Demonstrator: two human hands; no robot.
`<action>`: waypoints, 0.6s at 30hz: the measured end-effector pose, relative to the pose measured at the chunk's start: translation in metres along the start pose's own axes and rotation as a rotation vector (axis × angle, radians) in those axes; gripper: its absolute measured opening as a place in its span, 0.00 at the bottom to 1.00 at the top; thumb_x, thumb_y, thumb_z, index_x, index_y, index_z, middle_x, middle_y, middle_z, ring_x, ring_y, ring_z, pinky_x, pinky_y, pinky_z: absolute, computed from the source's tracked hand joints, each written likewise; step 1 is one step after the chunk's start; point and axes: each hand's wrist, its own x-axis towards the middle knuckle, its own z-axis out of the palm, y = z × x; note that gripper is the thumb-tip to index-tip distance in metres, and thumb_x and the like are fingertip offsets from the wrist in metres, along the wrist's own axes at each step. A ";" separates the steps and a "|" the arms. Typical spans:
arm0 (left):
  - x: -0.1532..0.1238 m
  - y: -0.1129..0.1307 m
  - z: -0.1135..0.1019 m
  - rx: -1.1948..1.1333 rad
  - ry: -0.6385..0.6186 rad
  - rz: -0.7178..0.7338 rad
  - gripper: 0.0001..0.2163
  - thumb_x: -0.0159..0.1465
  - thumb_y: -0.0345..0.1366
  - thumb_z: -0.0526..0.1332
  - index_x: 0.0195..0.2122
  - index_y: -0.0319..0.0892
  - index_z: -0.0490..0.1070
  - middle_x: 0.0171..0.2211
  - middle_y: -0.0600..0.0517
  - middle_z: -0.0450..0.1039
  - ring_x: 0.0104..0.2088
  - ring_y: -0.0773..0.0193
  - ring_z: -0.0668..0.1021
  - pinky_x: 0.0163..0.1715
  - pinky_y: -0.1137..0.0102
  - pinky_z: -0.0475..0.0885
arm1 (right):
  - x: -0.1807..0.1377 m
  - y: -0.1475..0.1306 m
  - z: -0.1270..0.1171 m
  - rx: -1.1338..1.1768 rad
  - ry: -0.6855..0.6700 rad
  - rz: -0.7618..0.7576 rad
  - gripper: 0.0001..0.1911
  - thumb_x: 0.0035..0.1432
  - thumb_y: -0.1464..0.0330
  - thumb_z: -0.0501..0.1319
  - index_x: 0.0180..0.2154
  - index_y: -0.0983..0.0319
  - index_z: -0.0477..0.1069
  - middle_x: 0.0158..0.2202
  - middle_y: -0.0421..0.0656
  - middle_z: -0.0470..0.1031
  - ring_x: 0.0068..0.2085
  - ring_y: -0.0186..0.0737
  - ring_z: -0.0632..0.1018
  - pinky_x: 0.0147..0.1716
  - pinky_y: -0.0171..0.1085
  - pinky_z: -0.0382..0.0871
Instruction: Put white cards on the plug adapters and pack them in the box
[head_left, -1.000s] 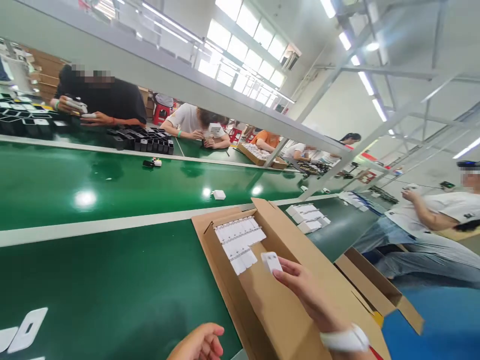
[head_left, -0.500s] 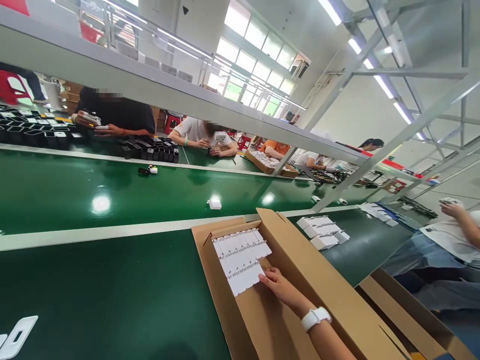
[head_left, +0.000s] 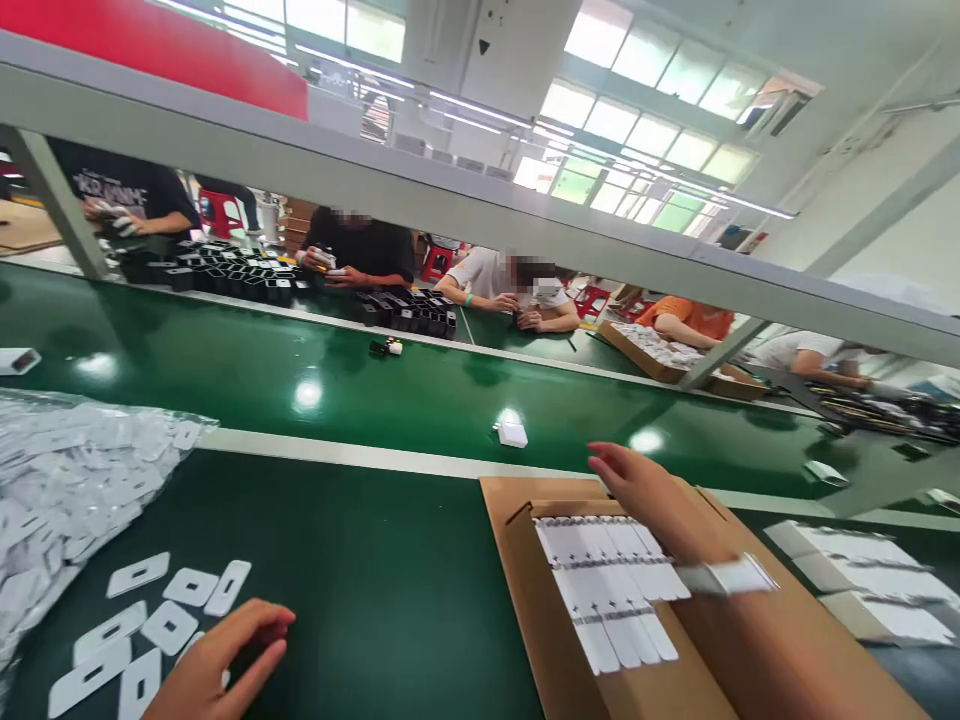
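Note:
My left hand (head_left: 229, 660) is low on the left over the green table, thumb and forefinger apart with nothing between them. Right beside it lie several flat white plastic plates (head_left: 171, 627), each with a rectangular slot. Over the far end of an open cardboard box (head_left: 517, 590) my right hand (head_left: 637, 490) reaches toward the belt, slightly blurred, fingers stretched out and holding nothing I can see. Inside that box, rows of white rectangular pieces (head_left: 600, 575) stand packed close together. A small white boxy device (head_left: 512, 434) lies on the green belt beyond my right fingertips.
A clear bag full of white plates (head_left: 67, 480) lies at the left. White units (head_left: 862, 570) are stacked right of the box. The green belt (head_left: 420, 400) runs across, under a grey beam (head_left: 450, 190). Several people work on the far side beside black housings (head_left: 232, 270).
The view has swung left. My right hand has left the white pieces inside the box and moved up toward the belt. My left hand, the loose plates and the bag have come into view.

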 end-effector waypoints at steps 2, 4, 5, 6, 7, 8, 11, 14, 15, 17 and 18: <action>0.007 -0.006 -0.019 0.154 0.076 -0.060 0.15 0.65 0.46 0.50 0.43 0.46 0.72 0.46 0.48 0.75 0.46 0.55 0.77 0.40 0.68 0.74 | 0.053 -0.032 0.027 -0.117 -0.109 -0.034 0.15 0.60 0.66 0.58 0.48 0.64 0.70 0.46 0.48 0.76 0.46 0.44 0.76 0.48 0.44 0.69; 0.015 -0.010 -0.035 0.311 0.116 -0.093 0.16 0.66 0.43 0.47 0.45 0.43 0.71 0.47 0.46 0.74 0.46 0.53 0.77 0.41 0.64 0.73 | 0.094 -0.060 0.058 -0.224 -0.198 -0.059 0.13 0.60 0.67 0.60 0.45 0.66 0.70 0.45 0.46 0.75 0.45 0.42 0.76 0.47 0.46 0.70; 0.019 -0.011 -0.041 0.379 0.132 -0.103 0.16 0.66 0.40 0.46 0.45 0.42 0.71 0.46 0.45 0.74 0.46 0.53 0.76 0.43 0.63 0.72 | 0.108 -0.070 0.072 -0.271 -0.231 -0.074 0.12 0.60 0.66 0.60 0.44 0.66 0.70 0.44 0.45 0.75 0.44 0.40 0.77 0.46 0.46 0.71; 0.023 -0.010 -0.045 0.436 0.148 -0.117 0.16 0.67 0.38 0.45 0.45 0.41 0.71 0.45 0.44 0.74 0.46 0.53 0.76 0.45 0.62 0.71 | 0.119 -0.079 0.084 -0.310 -0.255 -0.092 0.11 0.61 0.66 0.60 0.43 0.66 0.71 0.43 0.45 0.75 0.43 0.39 0.77 0.44 0.45 0.72; 0.028 -0.008 -0.049 0.480 0.159 -0.140 0.16 0.67 0.36 0.45 0.45 0.40 0.71 0.45 0.43 0.73 0.46 0.52 0.76 0.45 0.61 0.70 | 0.127 -0.086 0.094 -0.343 -0.270 -0.113 0.11 0.61 0.66 0.60 0.42 0.65 0.71 0.42 0.44 0.75 0.42 0.39 0.77 0.43 0.44 0.73; 0.032 -0.005 -0.051 0.513 0.158 -0.167 0.15 0.66 0.34 0.46 0.45 0.39 0.72 0.45 0.43 0.73 0.47 0.52 0.75 0.46 0.61 0.70 | 0.131 -0.090 0.101 -0.370 -0.276 -0.135 0.10 0.61 0.66 0.60 0.42 0.65 0.71 0.42 0.44 0.75 0.41 0.38 0.77 0.42 0.43 0.73; 0.045 0.007 -0.051 0.547 0.120 -0.263 0.11 0.64 0.31 0.54 0.43 0.35 0.73 0.44 0.40 0.72 0.47 0.48 0.74 0.46 0.59 0.68 | 0.131 -0.099 0.110 -0.409 -0.259 -0.195 0.07 0.61 0.68 0.60 0.40 0.64 0.71 0.40 0.42 0.75 0.38 0.35 0.76 0.39 0.39 0.73; 0.056 0.013 -0.048 0.522 0.118 -0.306 0.09 0.61 0.26 0.56 0.39 0.32 0.74 0.44 0.37 0.71 0.46 0.45 0.73 0.46 0.57 0.66 | 0.121 -0.112 0.106 -0.378 -0.226 -0.269 0.02 0.60 0.70 0.60 0.36 0.62 0.71 0.35 0.40 0.73 0.33 0.33 0.75 0.34 0.36 0.71; 0.059 0.013 -0.047 0.501 0.126 -0.310 0.09 0.60 0.24 0.55 0.38 0.32 0.73 0.43 0.37 0.70 0.46 0.44 0.72 0.46 0.57 0.65 | 0.117 -0.120 0.103 -0.352 -0.215 -0.301 0.02 0.59 0.71 0.60 0.36 0.62 0.71 0.34 0.40 0.73 0.32 0.33 0.75 0.33 0.35 0.70; 0.063 0.010 -0.047 0.432 0.140 -0.321 0.08 0.57 0.21 0.56 0.34 0.33 0.72 0.41 0.38 0.70 0.46 0.44 0.72 0.45 0.57 0.64 | 0.106 -0.140 0.095 -0.283 -0.196 -0.369 0.05 0.57 0.73 0.60 0.38 0.65 0.69 0.34 0.42 0.73 0.33 0.34 0.75 0.33 0.36 0.68; 0.065 0.009 -0.048 0.385 0.148 -0.328 0.07 0.55 0.20 0.56 0.32 0.34 0.71 0.41 0.38 0.69 0.46 0.43 0.71 0.45 0.56 0.64 | 0.097 -0.151 0.091 -0.241 -0.192 -0.405 0.07 0.56 0.74 0.60 0.39 0.67 0.68 0.35 0.45 0.73 0.33 0.36 0.75 0.34 0.36 0.67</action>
